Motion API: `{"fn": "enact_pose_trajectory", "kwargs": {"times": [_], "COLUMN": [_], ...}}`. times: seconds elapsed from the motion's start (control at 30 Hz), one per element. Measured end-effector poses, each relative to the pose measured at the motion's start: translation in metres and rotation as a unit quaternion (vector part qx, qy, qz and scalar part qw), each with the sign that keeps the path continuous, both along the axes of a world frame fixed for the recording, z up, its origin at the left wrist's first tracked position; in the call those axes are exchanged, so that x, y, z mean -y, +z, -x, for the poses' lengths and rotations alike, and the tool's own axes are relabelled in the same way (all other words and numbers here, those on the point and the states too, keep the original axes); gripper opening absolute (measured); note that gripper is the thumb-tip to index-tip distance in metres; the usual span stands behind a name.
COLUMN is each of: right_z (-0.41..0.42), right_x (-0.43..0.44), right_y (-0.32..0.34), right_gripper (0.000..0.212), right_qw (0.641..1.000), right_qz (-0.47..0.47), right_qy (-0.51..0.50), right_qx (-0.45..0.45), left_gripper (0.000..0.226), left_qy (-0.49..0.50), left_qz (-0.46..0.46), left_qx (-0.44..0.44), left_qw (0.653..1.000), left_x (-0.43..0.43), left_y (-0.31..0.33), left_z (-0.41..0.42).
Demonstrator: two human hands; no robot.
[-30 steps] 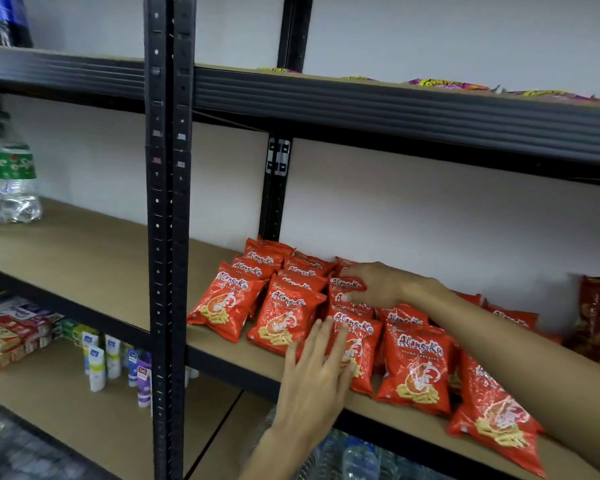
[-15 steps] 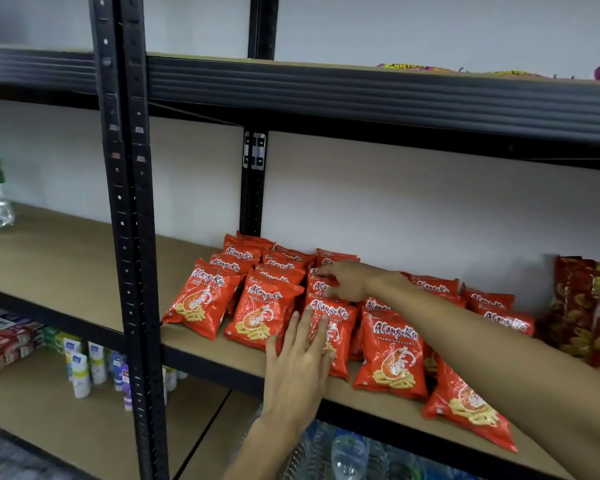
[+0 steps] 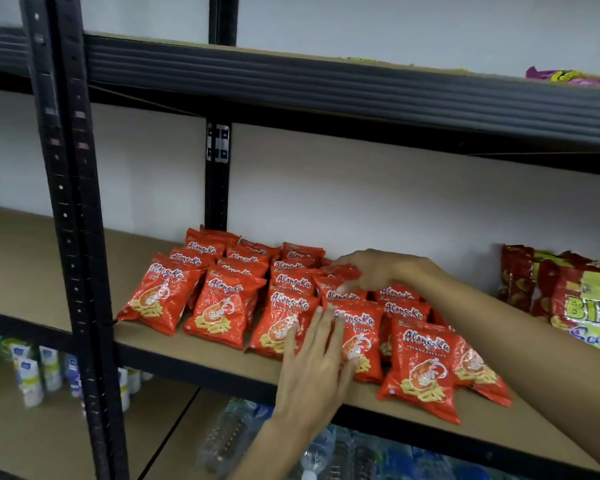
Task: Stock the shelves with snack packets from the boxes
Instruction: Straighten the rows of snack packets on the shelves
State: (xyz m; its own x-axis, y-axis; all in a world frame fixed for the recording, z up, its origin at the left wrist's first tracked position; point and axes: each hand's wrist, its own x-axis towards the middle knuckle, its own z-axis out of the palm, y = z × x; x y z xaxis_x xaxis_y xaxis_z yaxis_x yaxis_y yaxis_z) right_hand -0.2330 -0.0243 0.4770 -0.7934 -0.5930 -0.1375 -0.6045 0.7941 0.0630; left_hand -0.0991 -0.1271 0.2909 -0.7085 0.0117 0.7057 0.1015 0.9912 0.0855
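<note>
Several red prawn-cracker packets (image 3: 222, 306) lie in overlapping rows on the brown middle shelf (image 3: 49, 268). My left hand (image 3: 314, 368) lies flat with straight fingers on the front packets, between the third and fourth rows. My right hand (image 3: 378, 270) reaches in from the right and rests with curled fingers on a packet in the back of the fourth row; whether it grips that packet is unclear. No box shows in this view.
A black upright post (image 3: 68, 220) stands left of the packets. Dark red and yellow-green snack bags (image 3: 568, 292) sit at the right. The upper shelf (image 3: 326, 88) overhangs. Water bottles (image 3: 229, 434) and small white tubes (image 3: 32, 375) fill the lower shelves.
My right hand has moved from the third row's back packets to the fourth row. My left hand has shifted right along the front packets. The camera has turned right.
</note>
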Motion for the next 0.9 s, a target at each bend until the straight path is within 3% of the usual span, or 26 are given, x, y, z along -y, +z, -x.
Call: {"fn": "enact_pose_trajectory", "kwargs": {"times": [0.1, 0.27, 0.63, 0.9], "right_z": [-0.011, 0.009, 0.025, 0.0], "right_x": [-0.006, 0.004, 0.007, -0.03], "right_y": [0.0, -0.018, -0.029, -0.018], "right_gripper": [0.059, 0.069, 0.068, 0.055], "right_qw": [0.999, 1.0, 1.0, 0.982], "right_qz": [-0.031, -0.011, 0.012, 0.186], "right_qy": [-0.013, 0.01, 0.013, -0.027], "right_qx": [-0.004, 0.019, 0.025, -0.022], "left_gripper": [0.059, 0.059, 0.063, 0.056], "left_qy": [0.014, 0.029, 0.043, 0.017], "left_qz": [0.0, -0.004, 0.002, -0.015], "left_qx": [0.011, 0.015, 0.055, 0.007], "left_qw": [1.0, 0.999, 0.998, 1.0], "left_x": [-0.01, -0.016, -0.013, -0.019], "left_y": [-0.001, -0.005, 0.002, 0.013], "left_z": [0.005, 0.011, 0.017, 0.005]}}
